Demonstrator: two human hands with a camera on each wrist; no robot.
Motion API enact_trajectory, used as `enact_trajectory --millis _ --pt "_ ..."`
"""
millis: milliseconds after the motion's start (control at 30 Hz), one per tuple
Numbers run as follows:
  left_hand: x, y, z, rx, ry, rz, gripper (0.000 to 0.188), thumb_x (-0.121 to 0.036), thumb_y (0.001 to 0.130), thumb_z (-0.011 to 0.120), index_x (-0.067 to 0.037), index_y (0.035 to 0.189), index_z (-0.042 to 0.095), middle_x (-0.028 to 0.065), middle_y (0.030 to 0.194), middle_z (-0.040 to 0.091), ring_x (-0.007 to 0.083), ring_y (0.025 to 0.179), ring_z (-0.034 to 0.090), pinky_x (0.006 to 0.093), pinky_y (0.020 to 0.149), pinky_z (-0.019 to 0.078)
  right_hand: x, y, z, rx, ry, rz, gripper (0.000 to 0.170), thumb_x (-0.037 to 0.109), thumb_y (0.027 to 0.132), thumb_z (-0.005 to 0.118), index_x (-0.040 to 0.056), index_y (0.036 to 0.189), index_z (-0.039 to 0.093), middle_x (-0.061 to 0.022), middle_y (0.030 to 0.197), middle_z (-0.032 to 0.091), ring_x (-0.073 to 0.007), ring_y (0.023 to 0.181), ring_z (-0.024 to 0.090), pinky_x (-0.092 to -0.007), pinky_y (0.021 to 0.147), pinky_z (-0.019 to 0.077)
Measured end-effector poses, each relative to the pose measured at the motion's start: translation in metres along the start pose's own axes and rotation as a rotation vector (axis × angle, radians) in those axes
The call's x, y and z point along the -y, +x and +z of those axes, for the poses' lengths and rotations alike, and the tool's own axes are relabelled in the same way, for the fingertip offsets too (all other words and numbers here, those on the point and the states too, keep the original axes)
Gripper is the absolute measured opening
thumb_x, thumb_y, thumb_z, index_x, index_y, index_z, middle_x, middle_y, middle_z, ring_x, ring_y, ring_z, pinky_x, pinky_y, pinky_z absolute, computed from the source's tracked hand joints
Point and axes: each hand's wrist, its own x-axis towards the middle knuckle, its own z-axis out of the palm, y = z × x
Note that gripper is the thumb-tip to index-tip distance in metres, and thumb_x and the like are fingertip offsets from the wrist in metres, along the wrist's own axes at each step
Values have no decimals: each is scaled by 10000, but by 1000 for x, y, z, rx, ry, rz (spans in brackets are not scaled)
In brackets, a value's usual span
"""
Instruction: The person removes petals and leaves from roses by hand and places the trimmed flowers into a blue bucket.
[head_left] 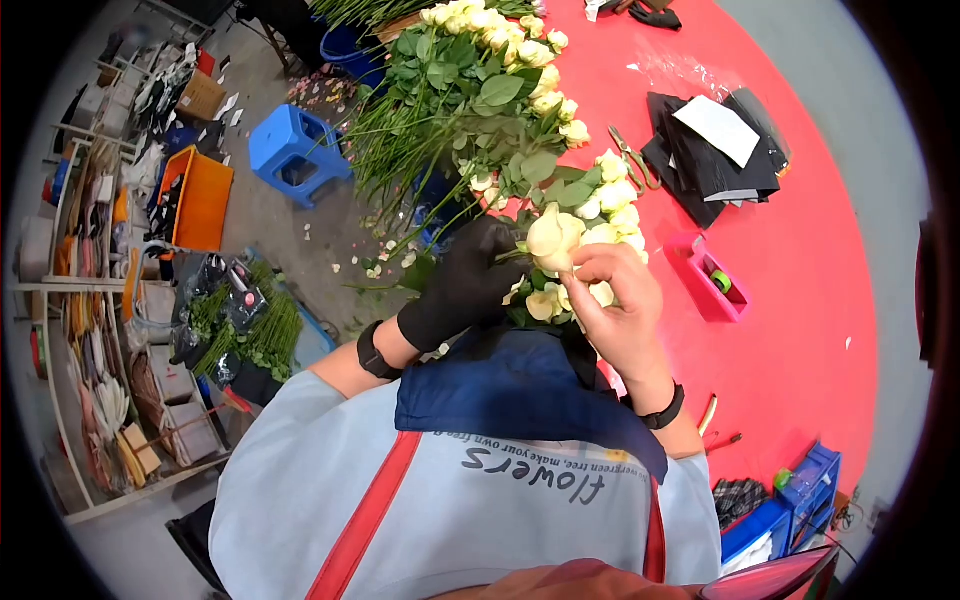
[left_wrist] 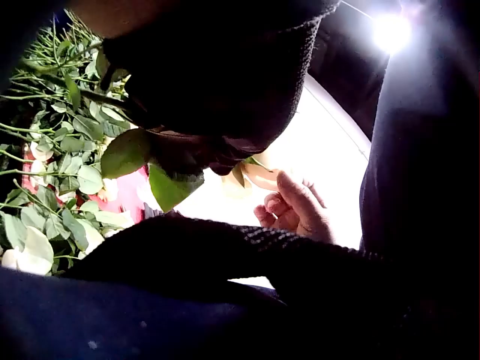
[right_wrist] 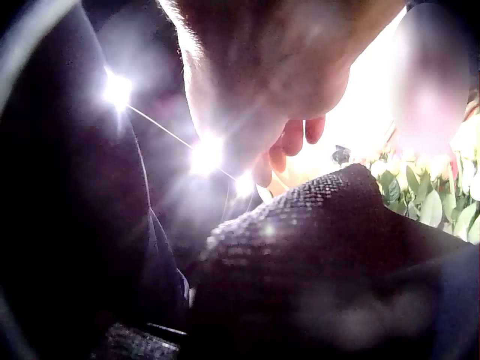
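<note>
On the red table (head_left: 790,370) lies a heap of cream roses (head_left: 500,85); near it, my gloved left hand (head_left: 475,268) curls round a single cream rose (head_left: 550,235) below its bloom; my bare right hand (head_left: 630,300) pinches an outer petal (head_left: 567,257); I judge this petal grooming, next needing a gentle pull.

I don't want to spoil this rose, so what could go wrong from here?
Your right hand pinches the pale rose, so pressing harder might bruise or tear the bloom. Long stems jut past the red table's edge; a bump could pull them down. The scissors lie close to other roses, so a careless reach might nick them.
</note>
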Motion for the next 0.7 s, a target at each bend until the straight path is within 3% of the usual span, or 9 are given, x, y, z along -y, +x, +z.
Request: enact_trajectory --millis 167,267,333,367,567,700 --pt "3 3 -2 68 -192 -120 296 -74 780 755 -17 1028 604 40 949 635 110 888 575 290 769 482 -3 -7 -2 58 81 72 164 -28 737 744 28 812 609 -90 826 668 -183 631 580 -285 627 472" --pt "20 2 5 74 -305 -87 210 -141 820 725 -19 912 582 41 828 614 101 772 552 296 694 463 -6 -13 -3 11 218 186 144 -51 759 729 10 836 624 -80 855 679 -130 653 585 -246 613 470" --pt "17 3 4 131 -376 -109 276 -71 817 719 -11 1046 575 54 976 632 123 909 579 299 826 471 -5 -15 -6 -4 304 278 131 -63 774 718 -2 852 632 -72 870 684 -101 679 587 -224 621 471" --pt "14 3 3 160 -412 -118 331 -35 816 715 -7 1113 572 61 1049 641 133 977 593 301 892 476 -8 -17 -7 -1 346 298 125 -73 780 709 -10 860 636 -79 891 684 -102 720 593 -227 662 482" --pt "-5 4 4 165 -542 -120 324 -43 830 695 -3 1126 569 65 1075 635 133 991 590 301 877 482 -4 -15 -12 11 465 311 124 -96 783 691 -16 856 631 -98 900 675 -143 789 607 -263 716 482" --pt "-1 3 -1 128 -411 -181 249 -133 853 697 1 1045 612 50 969 670 107 871 594 288 785 489 -1 -16 -18 22 410 269 117 -92 785 695 -16 847 632 -95 893 669 -154 806 610 -268 718 477"
